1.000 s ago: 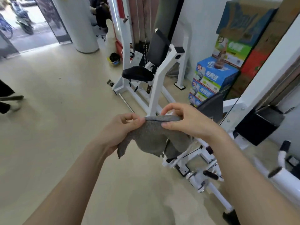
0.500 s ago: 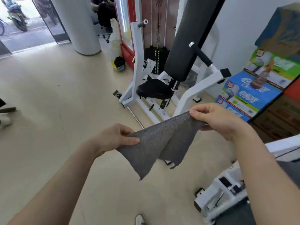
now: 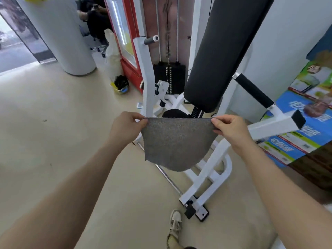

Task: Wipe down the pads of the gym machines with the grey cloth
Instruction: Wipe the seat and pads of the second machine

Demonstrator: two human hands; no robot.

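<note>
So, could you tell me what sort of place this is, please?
Most likely a small gym: a white-framed weight machine with a long black back pad, a stack of weight plates on guide rods, and a black-gripped handle.

White pillar (image 3: 59,36) far left, helmet (image 3: 121,84) on floor by red door frame (image 3: 125,51), printed boxes (image 3: 301,126) right, sneaker (image 3: 175,224) btm.

Floor: we stand on smooth beige flooring (image 3: 53,141) | Left: we see a white round pillar (image 3: 59,33), daylight at the open doorway (image 3: 10,51) | Right: white wall (image 3: 287,33), stacked printed cartons (image 3: 301,126)
</note>
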